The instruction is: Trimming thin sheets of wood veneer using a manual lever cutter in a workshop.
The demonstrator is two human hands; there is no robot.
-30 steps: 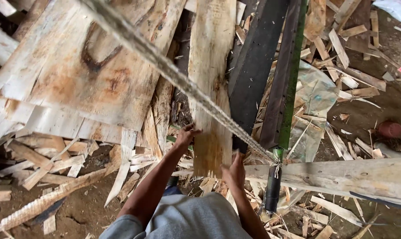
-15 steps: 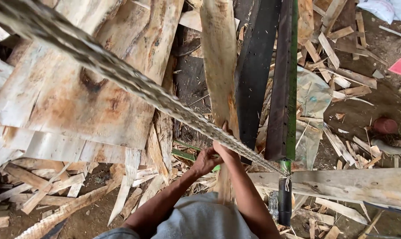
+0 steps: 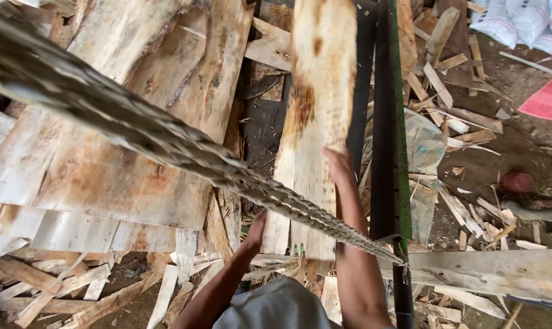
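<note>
A long pale wooden plank [image 3: 318, 103] stands tilted up in front of me, its far end near the top of the view. My right hand [image 3: 340, 166] lies flat against its face about halfway up. My left hand [image 3: 255, 230] is lower, at the plank's left edge near its bottom end; its fingers are partly hidden behind a thick twisted rope [image 3: 166, 143] that crosses the view diagonally. I cannot tell how firmly either hand grips the plank.
Wide rough slabs [image 3: 123, 122] lie stacked to the left. A dark metal post with a green edge [image 3: 388, 134] stands just right of the plank. A pale beam [image 3: 489, 274] lies across the lower right. Offcuts [image 3: 464, 207] and white sacks [image 3: 513, 18] litter the dirt ground.
The plank has been raised and pushed further upward. My right hand slid up its face; my left hand stayed low at its edge. The view has closed in on the plank.
</note>
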